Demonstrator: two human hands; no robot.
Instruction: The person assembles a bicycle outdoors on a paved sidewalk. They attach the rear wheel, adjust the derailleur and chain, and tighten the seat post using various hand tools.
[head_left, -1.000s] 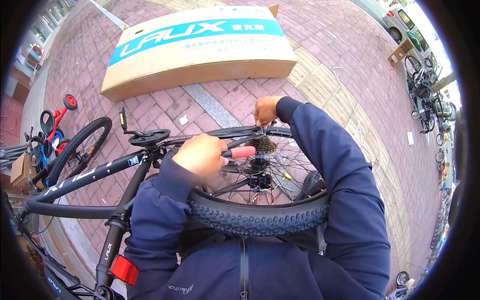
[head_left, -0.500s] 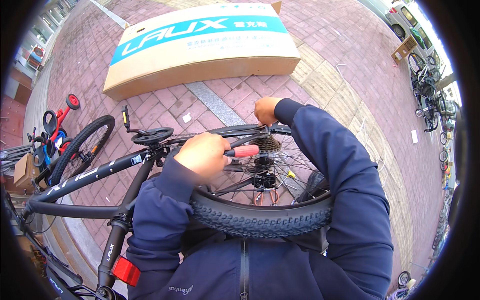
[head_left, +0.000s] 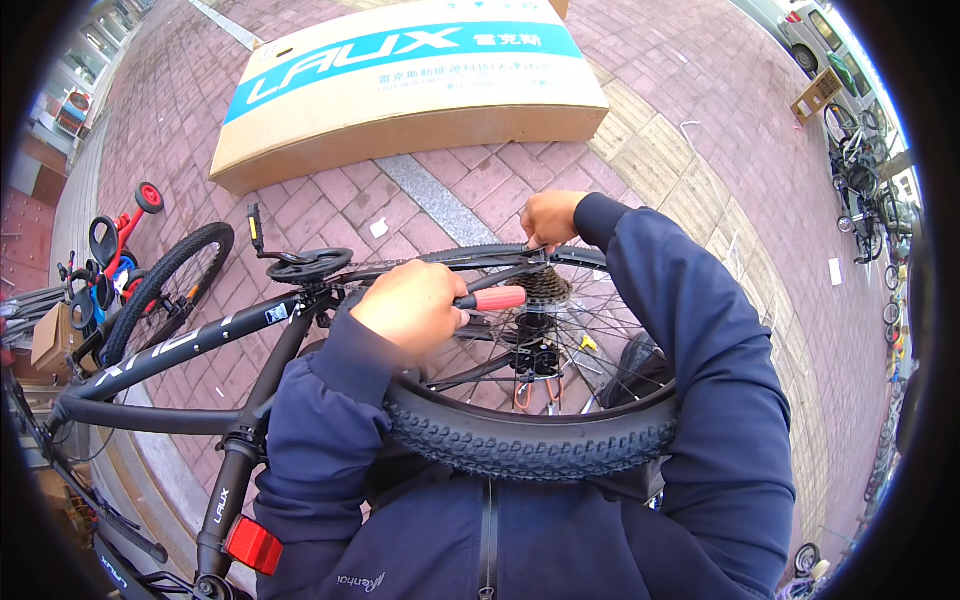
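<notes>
A black bicycle lies on its side before me, with its rear wheel's knobby tyre [head_left: 530,440] against my lap. My left hand [head_left: 412,308] is closed round a tool with a red handle [head_left: 498,298]. The handle points right, toward the sprocket cassette [head_left: 546,286]; the tool's other end is hidden by the hand. On the far side of the cassette, my right hand [head_left: 553,217] has its fingers pinched at the frame end near the axle. What they grip is too small to make out. The chain runs left to the chainring [head_left: 308,266] and crank.
A large flat cardboard box [head_left: 410,110] lies on the paving beyond the bicycle. The front wheel [head_left: 170,290] and a red kick-bike-like item [head_left: 125,235] are at left. A red reflector [head_left: 254,543] sits on the seat post side. Parked bicycles [head_left: 860,190] line the right.
The view has shifted slightly. My right hand has turned a little and moved slightly to the right at the axle end. My left hand keeps its hold on the red-handled tool.
</notes>
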